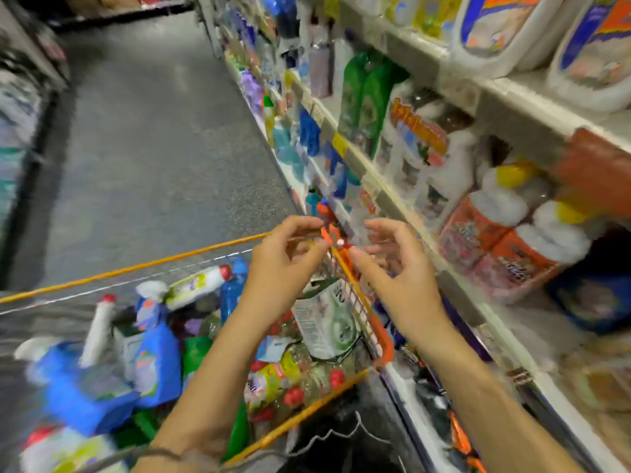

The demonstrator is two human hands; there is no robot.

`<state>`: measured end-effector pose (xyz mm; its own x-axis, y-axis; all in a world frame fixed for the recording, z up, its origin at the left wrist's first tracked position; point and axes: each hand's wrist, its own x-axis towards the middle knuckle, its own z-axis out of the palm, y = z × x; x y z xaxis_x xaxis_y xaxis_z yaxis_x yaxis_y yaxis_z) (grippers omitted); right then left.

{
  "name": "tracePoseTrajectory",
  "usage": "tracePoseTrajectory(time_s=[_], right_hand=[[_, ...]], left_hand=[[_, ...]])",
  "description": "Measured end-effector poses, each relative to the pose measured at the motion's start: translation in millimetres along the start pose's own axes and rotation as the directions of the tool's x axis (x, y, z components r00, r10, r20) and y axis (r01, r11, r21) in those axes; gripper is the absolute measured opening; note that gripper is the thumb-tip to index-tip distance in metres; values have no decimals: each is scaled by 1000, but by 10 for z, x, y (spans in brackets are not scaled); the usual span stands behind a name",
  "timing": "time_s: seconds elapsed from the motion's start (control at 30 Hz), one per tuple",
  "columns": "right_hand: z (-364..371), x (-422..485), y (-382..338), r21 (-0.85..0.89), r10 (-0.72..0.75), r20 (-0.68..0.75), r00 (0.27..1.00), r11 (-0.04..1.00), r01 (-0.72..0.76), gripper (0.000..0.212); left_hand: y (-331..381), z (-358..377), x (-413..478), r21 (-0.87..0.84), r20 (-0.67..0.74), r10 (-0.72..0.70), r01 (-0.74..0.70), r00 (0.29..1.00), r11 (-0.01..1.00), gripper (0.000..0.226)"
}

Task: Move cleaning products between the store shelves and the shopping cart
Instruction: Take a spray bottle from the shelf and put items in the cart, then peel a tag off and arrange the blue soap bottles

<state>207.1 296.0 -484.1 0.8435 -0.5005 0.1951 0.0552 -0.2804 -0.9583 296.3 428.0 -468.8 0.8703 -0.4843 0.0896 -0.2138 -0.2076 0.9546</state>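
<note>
One wire-mesh cart [136, 267] with an orange rim, heaped with cleaning products [153, 363]: glossy plastic bottles and soft pouches, too blurred to count; two bare hands hover above the cart's far right corner, left hand [286, 264] and right hand [392, 264], fingers loosely curled, gripping nothing; pale shelves [478, 93] of jugs stand just right of the cart.

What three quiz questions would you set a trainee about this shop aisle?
1. True or false: the cart is empty.
2. The left hand and right hand are: A flat on a shelf, B in the air by the cart, C on the floor.
3. Fill in: the cart's rim is coloured ____.
Key: 1 false, it is piled with products; 2 B; 3 orange.
</note>
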Motion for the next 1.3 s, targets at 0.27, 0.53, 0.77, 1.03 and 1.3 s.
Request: tracePoseTrajectory(time_s=[0.27, 0.53, 0.77, 1.03, 1.3], right_hand=[[994, -356, 616, 34, 179, 297, 938, 980, -197, 26], [1671, -741, 1241, -252, 506, 510, 696, 861, -442, 27], [2338, -1151, 1681, -455, 710, 581, 399, 689, -564, 43], [2627, -1325, 1917, -285, 796, 555, 243, 456, -843, 40], [2797, -1389, 2051, -40, 746, 605, 278, 378, -925, 55]], left_hand=[[-1129, -701, -703, 86, -206, -286, 309, 936, 947, 20], [-2218, -1061, -1216, 212, -359, -575, 665, 735, 717, 31], [-2739, -969, -1511, 307, -349, -779, 849, 521, 431, 75], [-2915, -885, -1598, 260, -457, -737, 867, 498, 424, 85], [-3012, -915, -1725, 174, -381, -745, 834, 548, 524, 87]])
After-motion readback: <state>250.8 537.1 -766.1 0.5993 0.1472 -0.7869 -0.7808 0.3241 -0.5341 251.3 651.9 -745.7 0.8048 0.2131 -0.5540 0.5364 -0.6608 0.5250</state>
